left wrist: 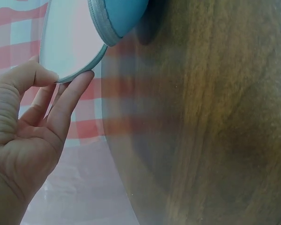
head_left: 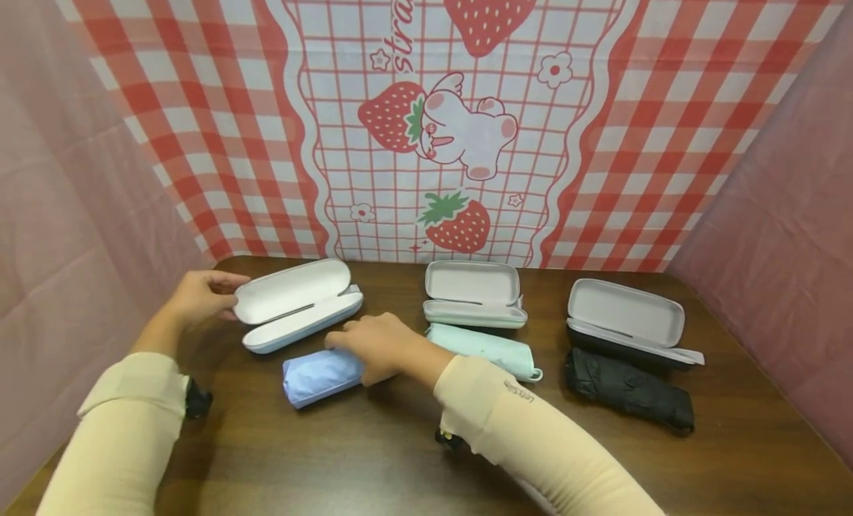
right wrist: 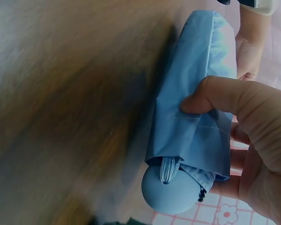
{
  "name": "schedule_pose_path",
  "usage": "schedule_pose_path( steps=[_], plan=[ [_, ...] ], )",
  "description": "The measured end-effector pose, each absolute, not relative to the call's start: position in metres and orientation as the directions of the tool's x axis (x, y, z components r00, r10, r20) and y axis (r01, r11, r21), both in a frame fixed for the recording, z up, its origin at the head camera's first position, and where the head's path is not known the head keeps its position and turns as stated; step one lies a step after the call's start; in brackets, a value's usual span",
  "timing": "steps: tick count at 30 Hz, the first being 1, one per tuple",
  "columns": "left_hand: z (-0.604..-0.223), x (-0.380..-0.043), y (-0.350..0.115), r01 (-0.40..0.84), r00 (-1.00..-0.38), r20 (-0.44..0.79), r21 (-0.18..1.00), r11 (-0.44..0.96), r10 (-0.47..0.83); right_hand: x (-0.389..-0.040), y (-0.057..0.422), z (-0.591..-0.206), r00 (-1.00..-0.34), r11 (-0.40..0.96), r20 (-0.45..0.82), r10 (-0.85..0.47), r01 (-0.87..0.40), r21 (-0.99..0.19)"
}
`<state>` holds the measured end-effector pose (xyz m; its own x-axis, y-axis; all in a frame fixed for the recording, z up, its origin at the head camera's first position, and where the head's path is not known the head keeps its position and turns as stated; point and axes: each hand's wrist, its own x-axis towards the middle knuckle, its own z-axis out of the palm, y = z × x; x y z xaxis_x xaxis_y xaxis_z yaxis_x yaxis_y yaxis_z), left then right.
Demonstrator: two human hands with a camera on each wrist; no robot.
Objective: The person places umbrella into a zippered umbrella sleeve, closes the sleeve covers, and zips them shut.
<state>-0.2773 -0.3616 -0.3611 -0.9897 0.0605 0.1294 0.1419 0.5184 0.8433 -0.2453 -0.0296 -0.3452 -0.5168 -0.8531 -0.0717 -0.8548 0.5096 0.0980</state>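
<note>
My left hand [head_left: 200,297] pinches the lid's left end on an unzipped light-blue hard case [head_left: 286,292] with a white lining. In the left wrist view, thumb and fingers lie on either side of the lid's rim. Just in front of that case lies a blue folded umbrella [head_left: 321,375] in a fabric sleeve. My right hand [head_left: 381,346] grips the umbrella near its right end, thumb across the sleeve in the right wrist view. A rounded handle end [right wrist: 171,190] with a small strap sticks out of the sleeve there. The case looks unfilled.
Right of my hands, a mint folded umbrella [head_left: 481,349] lies before an opened mint case [head_left: 472,283]. Farther right, a black folded umbrella [head_left: 629,390] lies before an opened black case [head_left: 626,312]. A patterned cloth [head_left: 333,168] hangs behind the wooden table [head_left: 320,464].
</note>
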Motion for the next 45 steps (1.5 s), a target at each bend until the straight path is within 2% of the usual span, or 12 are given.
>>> schedule_pose_path(
  steps=[11,19,24,31,40,45],
  plan=[
    [-0.366,-0.275,-0.354,0.137,-0.99,0.133,0.863,0.487,0.043,-0.243,-0.017,-0.331,-0.469,0.453,-0.096,-0.878,-0.879,0.15],
    [-0.361,-0.266,-0.347,0.16,-0.986,0.162,0.839,0.521,0.043,-0.241,-0.009,-0.312,-0.451,0.425,-0.119,-0.884,-0.884,0.193],
    [-0.357,-0.256,-0.342,0.225,-0.97,0.24,0.8,0.556,0.047,-0.243,-0.008,-0.299,-0.46,0.433,-0.12,-0.88,-0.879,0.201],
    [-0.356,-0.243,-0.333,0.354,-0.91,0.41,0.697,0.624,0.058,-0.248,-0.009,-0.29,-0.481,0.454,-0.092,-0.872,-0.865,0.215],
    [-0.36,-0.232,-0.316,0.397,-0.839,0.542,0.538,0.744,0.055,-0.256,-0.015,-0.294,-0.498,0.482,-0.015,-0.867,-0.846,0.227],
    [-0.361,-0.23,-0.308,0.421,-0.816,0.573,0.507,0.752,0.071,-0.262,-0.018,-0.302,-0.522,0.514,0.007,-0.853,-0.838,0.185]
  ],
)
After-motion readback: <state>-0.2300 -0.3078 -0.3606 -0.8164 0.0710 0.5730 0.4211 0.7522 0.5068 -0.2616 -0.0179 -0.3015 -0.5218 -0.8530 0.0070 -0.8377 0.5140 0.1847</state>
